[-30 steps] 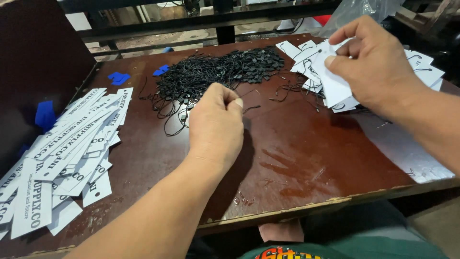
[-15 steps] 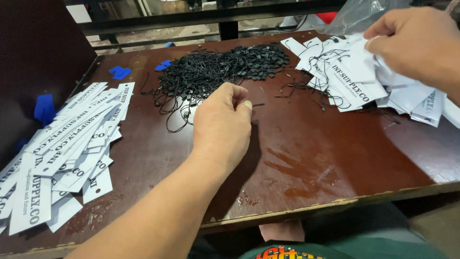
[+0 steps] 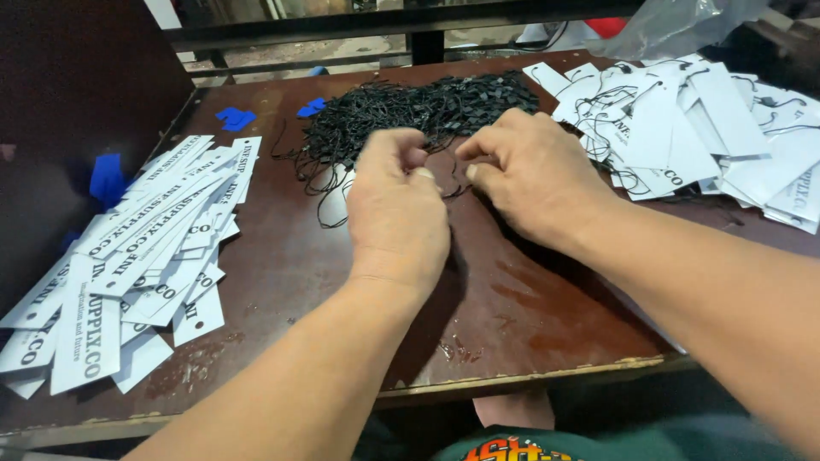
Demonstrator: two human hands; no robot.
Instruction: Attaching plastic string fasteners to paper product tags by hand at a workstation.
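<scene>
Here two hands, left hand and right hand, pinch one black cord between two tag piles.

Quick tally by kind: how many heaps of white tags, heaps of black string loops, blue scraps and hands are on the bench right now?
Heaps of white tags: 2, the left heap and the right heap
Heap of black string loops: 1
Blue scraps on the tabletop: 2, and
Hands: 2, left hand and right hand
Total: 7

The right hand has left the strung white tags at the upper right and now meets the left hand at frame centre, fingertips pinched together.
</scene>
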